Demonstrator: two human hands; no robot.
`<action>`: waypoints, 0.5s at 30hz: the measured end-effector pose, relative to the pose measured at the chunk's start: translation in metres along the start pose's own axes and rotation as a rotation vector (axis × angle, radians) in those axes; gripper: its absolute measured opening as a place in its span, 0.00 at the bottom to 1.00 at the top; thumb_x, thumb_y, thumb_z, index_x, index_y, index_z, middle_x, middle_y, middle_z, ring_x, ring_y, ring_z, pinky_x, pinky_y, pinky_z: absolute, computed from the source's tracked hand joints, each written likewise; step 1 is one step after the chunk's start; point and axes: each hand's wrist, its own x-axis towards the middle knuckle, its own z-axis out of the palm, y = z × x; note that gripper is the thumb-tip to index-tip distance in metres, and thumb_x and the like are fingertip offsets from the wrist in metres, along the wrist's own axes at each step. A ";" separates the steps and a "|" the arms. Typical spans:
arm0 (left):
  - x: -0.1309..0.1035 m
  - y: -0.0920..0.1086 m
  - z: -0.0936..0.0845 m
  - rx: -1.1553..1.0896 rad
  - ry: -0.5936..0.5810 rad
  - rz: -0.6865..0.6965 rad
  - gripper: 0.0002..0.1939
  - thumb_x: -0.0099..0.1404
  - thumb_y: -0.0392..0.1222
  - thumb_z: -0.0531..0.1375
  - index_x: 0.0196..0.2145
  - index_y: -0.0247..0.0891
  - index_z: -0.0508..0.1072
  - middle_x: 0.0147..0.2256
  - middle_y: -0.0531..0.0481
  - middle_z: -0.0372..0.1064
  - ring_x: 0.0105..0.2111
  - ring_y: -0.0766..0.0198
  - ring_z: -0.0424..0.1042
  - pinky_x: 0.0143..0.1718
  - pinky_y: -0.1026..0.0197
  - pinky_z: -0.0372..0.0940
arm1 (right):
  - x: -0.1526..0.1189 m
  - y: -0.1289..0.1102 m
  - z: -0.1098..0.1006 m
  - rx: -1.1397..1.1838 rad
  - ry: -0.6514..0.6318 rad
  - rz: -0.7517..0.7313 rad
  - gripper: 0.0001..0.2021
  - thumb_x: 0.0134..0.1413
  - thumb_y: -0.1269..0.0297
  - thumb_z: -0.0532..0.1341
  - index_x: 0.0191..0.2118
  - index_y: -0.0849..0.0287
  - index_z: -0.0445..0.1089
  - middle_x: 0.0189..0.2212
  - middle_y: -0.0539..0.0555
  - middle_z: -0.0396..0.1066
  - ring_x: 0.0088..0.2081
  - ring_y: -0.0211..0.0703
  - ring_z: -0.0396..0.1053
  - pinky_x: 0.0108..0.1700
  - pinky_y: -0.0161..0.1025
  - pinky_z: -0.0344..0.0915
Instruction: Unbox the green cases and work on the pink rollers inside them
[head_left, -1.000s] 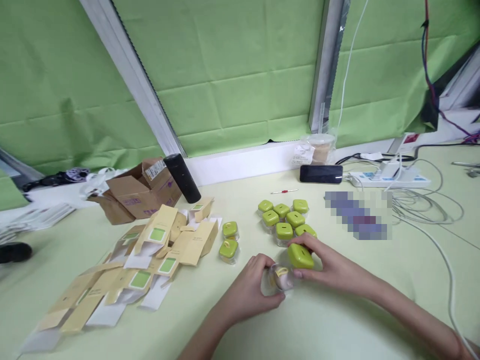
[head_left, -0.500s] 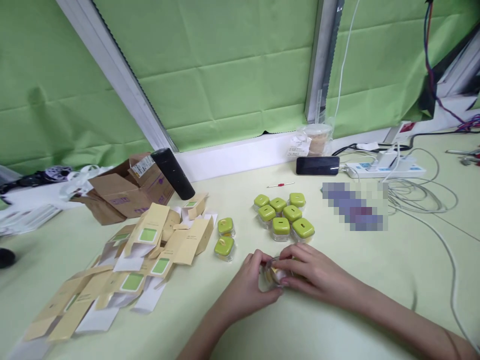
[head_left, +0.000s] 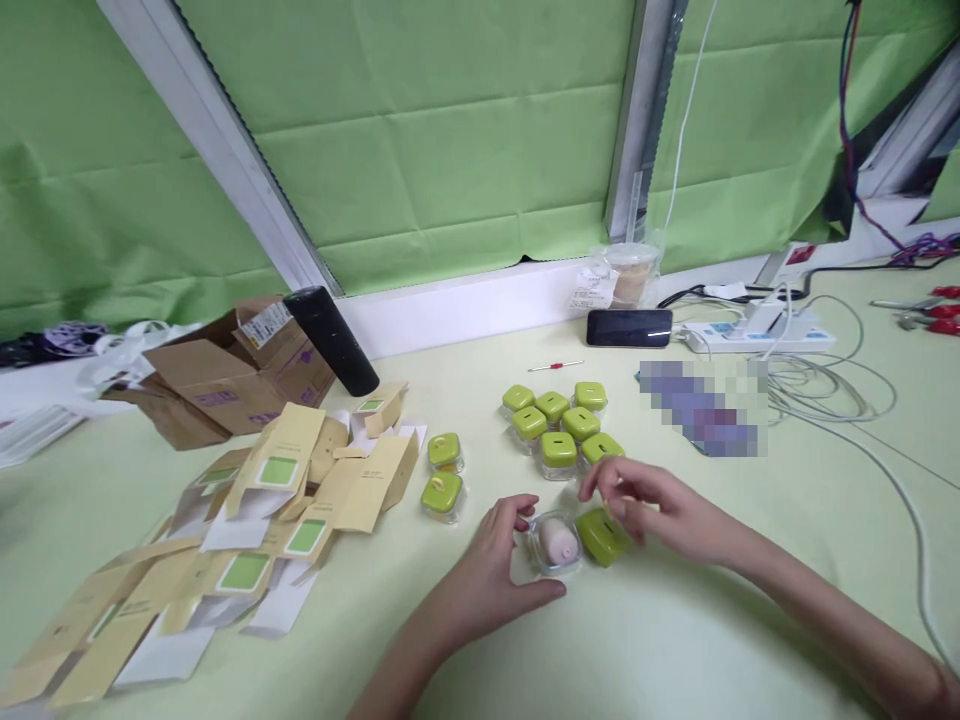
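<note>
My left hand (head_left: 499, 555) curves around the left side of a small clear square case (head_left: 538, 560), fingers and thumb apart. Inside the case lies a pale pink, rounded piece (head_left: 559, 541). To its right, a green lid (head_left: 600, 537) rests on the table, partly under my right hand (head_left: 645, 510). That hand is raised slightly, its fingertips pinched on a small yellow piece (head_left: 606, 508), mostly hidden. Behind it stand several clear cases with green slotted lids (head_left: 559, 450). Left of my hands are two more green-lidded cases (head_left: 442, 492) with yellow loops on top.
Opened tan cardboard packets (head_left: 300, 530) are piled at the left, before a brown box (head_left: 217, 380) and a black cylinder (head_left: 334, 340). A thin red-and-silver tool (head_left: 555, 366), phone (head_left: 628, 328), bagged cup (head_left: 634, 275), power strip (head_left: 795, 338) and loose cables (head_left: 840, 385) lie farther back.
My right hand has come out of the clear case and moved right, with a small yellow piece between its fingers. My left hand has loosened around the case. The view has shifted slightly.
</note>
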 end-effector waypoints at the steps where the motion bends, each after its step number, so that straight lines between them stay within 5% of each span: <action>1: -0.001 0.001 -0.001 -0.006 0.000 -0.005 0.35 0.51 0.44 0.65 0.54 0.40 0.56 0.53 0.42 0.59 0.50 0.55 0.62 0.51 0.52 0.59 | -0.001 0.000 0.003 -0.119 -0.043 0.027 0.03 0.55 0.67 0.53 0.30 0.57 0.60 0.35 0.52 0.70 0.26 0.36 0.63 0.29 0.36 0.61; 4: -0.001 0.002 -0.002 -0.030 0.040 0.021 0.34 0.52 0.46 0.65 0.54 0.41 0.56 0.52 0.42 0.58 0.48 0.56 0.63 0.49 0.52 0.61 | -0.002 0.002 0.013 -0.353 -0.062 0.089 0.03 0.55 0.70 0.51 0.31 0.56 0.59 0.25 0.47 0.65 0.26 0.37 0.60 0.28 0.34 0.58; 7: 0.001 -0.001 -0.001 -0.045 0.097 0.088 0.29 0.54 0.45 0.63 0.52 0.43 0.58 0.53 0.44 0.57 0.48 0.57 0.64 0.47 0.54 0.64 | -0.001 0.007 0.016 -0.326 0.029 0.128 0.05 0.57 0.67 0.50 0.31 0.56 0.58 0.24 0.46 0.63 0.25 0.36 0.59 0.25 0.32 0.58; 11: 0.000 -0.001 0.002 0.021 0.172 0.238 0.25 0.58 0.44 0.61 0.52 0.44 0.60 0.54 0.44 0.56 0.54 0.55 0.58 0.52 0.52 0.60 | 0.003 0.009 0.011 -0.007 0.139 0.175 0.08 0.59 0.59 0.49 0.32 0.56 0.56 0.33 0.48 0.67 0.15 0.28 0.54 0.15 0.29 0.51; 15: -0.005 0.007 0.006 0.055 0.184 0.333 0.35 0.54 0.46 0.65 0.56 0.46 0.56 0.57 0.44 0.54 0.59 0.51 0.52 0.58 0.47 0.52 | 0.004 -0.001 0.026 0.499 0.140 0.170 0.11 0.58 0.53 0.47 0.32 0.54 0.54 0.38 0.49 0.68 0.12 0.28 0.59 0.15 0.32 0.55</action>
